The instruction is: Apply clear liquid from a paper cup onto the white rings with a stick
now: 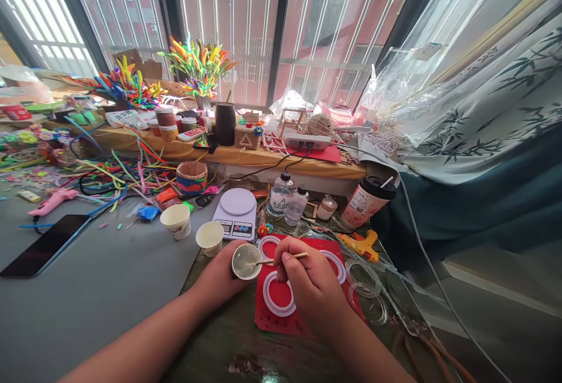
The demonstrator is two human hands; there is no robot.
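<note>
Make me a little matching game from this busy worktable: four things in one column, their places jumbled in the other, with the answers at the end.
Things
1. Thin stick
2. White scale
3. Yellow glue gun
4. Phone

Places
A. In front of the lidded drink cup
B. Lying on the grey surface
C. In the right hand, one end inside a paper cup
D. Just left of the clear bottles

Pairs: 1-C, 2-D, 3-A, 4-B
</note>
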